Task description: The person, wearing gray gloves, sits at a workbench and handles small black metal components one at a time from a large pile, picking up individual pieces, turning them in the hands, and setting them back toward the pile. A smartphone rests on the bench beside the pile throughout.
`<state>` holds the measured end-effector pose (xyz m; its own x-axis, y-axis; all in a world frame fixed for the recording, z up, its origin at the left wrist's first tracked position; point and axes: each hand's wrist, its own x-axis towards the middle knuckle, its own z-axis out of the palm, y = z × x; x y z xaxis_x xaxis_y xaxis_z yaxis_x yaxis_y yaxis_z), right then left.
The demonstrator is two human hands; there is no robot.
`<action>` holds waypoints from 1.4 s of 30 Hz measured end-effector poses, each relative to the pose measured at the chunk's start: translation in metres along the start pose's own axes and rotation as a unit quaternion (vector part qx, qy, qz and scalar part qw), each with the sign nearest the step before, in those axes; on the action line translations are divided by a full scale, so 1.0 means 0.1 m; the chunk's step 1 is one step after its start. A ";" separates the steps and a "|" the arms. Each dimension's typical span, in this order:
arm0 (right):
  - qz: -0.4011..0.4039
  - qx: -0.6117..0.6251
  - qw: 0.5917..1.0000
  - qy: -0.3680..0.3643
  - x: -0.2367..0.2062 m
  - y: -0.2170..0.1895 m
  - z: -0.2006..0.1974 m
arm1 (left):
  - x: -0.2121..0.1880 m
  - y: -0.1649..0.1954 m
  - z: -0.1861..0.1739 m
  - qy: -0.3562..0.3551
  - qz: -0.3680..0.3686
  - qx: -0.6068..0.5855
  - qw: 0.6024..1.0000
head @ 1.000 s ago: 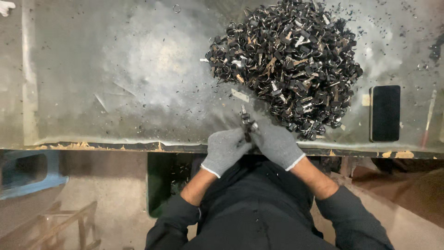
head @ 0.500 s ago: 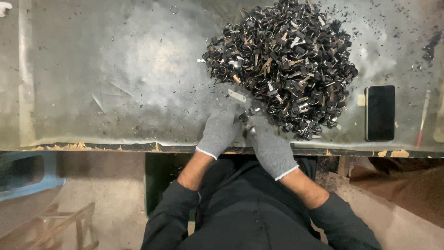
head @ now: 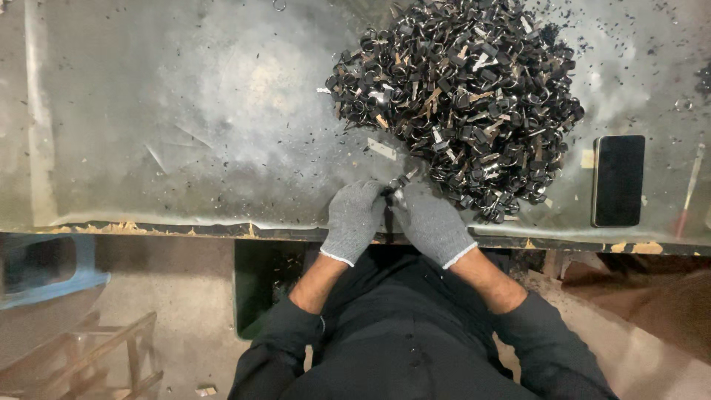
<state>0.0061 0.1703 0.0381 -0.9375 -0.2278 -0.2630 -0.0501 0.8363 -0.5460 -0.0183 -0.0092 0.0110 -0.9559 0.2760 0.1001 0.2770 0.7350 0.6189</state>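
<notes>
Both my hands wear grey knit gloves and meet at the near edge of a metal-topped table (head: 185,133). My left hand (head: 354,219) and my right hand (head: 433,222) together grip a small dark metal piece (head: 390,194) between the fingertips. Just beyond the hands lies a big heap of small black clip-like parts (head: 459,96), its near edge close to my right hand. How the held piece is shaped is hard to make out.
A black phone (head: 618,180) lies flat at the right of the table, with a thin red-tipped tool (head: 690,191) beside it. Black crumbs and a pale strip (head: 382,149) are scattered about. A blue container (head: 44,270) and a wooden frame (head: 111,355) stand below left.
Both hands shifted slightly along the table edge, moving onto the table and back, while staying joined on the small piece. The heap and phone have not moved.
</notes>
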 end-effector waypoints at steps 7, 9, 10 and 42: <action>0.000 -0.033 0.999 -0.002 0.10 0.00 -0.08 | -0.05 -0.11 0.10 -0.004 0.063 0.032 0.997; 0.011 0.008 0.999 -0.036 0.11 0.05 -0.15 | -0.06 -0.11 0.11 0.017 0.081 0.023 0.996; 0.019 0.023 0.998 -0.049 0.11 0.06 -0.16 | -0.07 -0.10 0.11 0.028 0.088 0.016 0.996; 0.010 0.012 0.994 -0.110 0.21 -0.04 -0.19 | -0.18 0.05 -0.01 0.090 0.067 -0.036 0.993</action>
<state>-0.0201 0.1717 0.0500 -0.8406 -0.3171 -0.4391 -0.0224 0.8303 -0.5568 0.0005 -0.0110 0.0127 -0.9150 0.2482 0.3181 0.4007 0.6516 0.6441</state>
